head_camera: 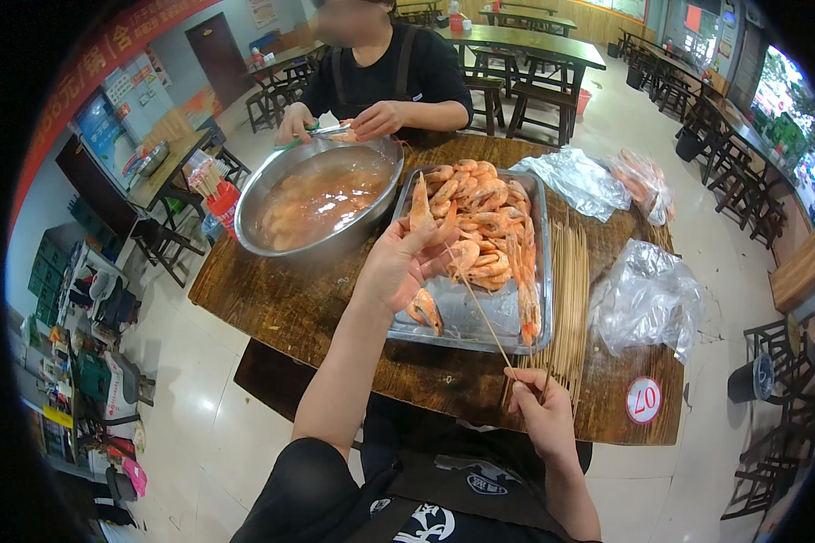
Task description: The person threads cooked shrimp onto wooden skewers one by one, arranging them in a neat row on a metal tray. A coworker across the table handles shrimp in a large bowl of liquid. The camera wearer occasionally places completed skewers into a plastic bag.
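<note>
My left hand (pixel 407 261) holds orange shrimp (pixel 421 207) above the left part of a metal tray (pixel 421 339). Between the fingers of my right hand (pixel 540 404), near the table's front edge, is the lower end of a thin wooden skewer (pixel 479 305); its upper end reaches the shrimp at my left hand, and whether it pierces them cannot be told. Cooked-looking shrimp (pixel 489 261) are heaped in the tray, some lined up along its right side. A single shrimp (pixel 426 311) lies apart at the tray's lower left. Bare skewers (pixel 567 292) lie in a bundle right of the tray.
A steel basin (pixel 244 231) of cloudy liquid stands at the left of the wooden table (pixel 278 298). Across it, a person's hands (pixel 377 121) hold green-handled scissors (pixel 312 132) and a shrimp. Plastic bags (pixel 645 295) lie at the right, and a red holder (pixel 224 203) with sticks is beyond the left edge.
</note>
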{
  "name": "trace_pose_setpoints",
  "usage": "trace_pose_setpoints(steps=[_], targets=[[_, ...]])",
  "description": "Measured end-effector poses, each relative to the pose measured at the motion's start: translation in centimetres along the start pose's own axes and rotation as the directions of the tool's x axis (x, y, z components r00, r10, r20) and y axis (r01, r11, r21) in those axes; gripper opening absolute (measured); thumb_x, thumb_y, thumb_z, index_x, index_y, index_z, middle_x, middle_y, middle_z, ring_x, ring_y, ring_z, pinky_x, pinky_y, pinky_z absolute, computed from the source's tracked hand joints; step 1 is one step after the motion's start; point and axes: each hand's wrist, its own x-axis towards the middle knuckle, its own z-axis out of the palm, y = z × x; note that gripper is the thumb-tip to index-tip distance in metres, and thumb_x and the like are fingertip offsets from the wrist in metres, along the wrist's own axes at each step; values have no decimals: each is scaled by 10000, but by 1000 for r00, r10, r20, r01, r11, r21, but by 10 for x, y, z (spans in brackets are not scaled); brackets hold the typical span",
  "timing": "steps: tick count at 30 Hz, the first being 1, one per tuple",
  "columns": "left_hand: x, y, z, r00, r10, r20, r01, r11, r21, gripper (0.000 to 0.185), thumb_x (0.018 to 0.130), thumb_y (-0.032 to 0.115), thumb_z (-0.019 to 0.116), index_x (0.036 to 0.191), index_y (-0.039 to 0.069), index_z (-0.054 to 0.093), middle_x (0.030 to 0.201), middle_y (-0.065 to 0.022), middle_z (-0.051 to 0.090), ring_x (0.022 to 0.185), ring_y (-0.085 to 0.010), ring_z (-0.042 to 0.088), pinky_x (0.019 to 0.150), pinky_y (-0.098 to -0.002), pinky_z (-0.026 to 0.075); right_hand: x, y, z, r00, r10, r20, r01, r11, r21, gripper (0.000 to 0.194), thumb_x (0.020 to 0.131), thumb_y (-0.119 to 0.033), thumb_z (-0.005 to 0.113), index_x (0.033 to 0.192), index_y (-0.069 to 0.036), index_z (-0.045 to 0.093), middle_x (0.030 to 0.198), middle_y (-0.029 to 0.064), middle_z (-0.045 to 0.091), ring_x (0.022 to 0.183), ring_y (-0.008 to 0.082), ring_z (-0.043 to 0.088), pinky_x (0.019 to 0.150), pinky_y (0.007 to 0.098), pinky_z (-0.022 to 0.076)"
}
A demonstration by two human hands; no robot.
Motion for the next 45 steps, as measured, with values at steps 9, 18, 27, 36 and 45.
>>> trace_pose_setpoints(steps=[9,18,27,36,45], targets=[[-5,-2,5,999,47,-7,-47,999,23,341,939,90,599,1182,-15,385,1123,-183,569,1023,-255,641,765,-336,594,-1,0,1,1000,-15,-3,16,1000,28,241,949,-39,511,1155,23,621,673,-21,537,626,46,488,601,204,411],[-9,2,11,996,64,-56,-63,998,18,319,941,72,588,1171,-15,384,1111,-182,566,990,-247,651,762,-333,605,-2,-4,2,998,-60,-1,60,998,28,240,954,-35,499,1148,33,624,656,-26,526,597,45,471,571,199,394],[-11,4,15,996,94,0,-94,993,70,351,914,66,635,1161,-7,396,1087,-146,567,967,-227,658,763,-303,605,-3,-9,3,999,-36,-9,36,999,9,237,957,-46,503,1147,28,625,651,-29,524,583,38,460,551,194,376],[-9,1,10,995,44,94,-59,986,156,277,936,111,619,1149,15,471,1042,-116,635,925,-181,664,761,-274,572,-3,-10,1,999,-51,-10,51,999,10,242,961,-39,490,1151,24,625,654,-27,518,581,39,449,539,195,358],[-12,-18,20,989,-75,131,40,966,255,274,924,138,642,1144,25,524,985,-89,661,924,-156,656,755,-269,551,2,-16,8,1000,-25,9,25,999,37,248,962,-53,492,1161,8,626,660,-25,519,570,38,432,523,194,342]])
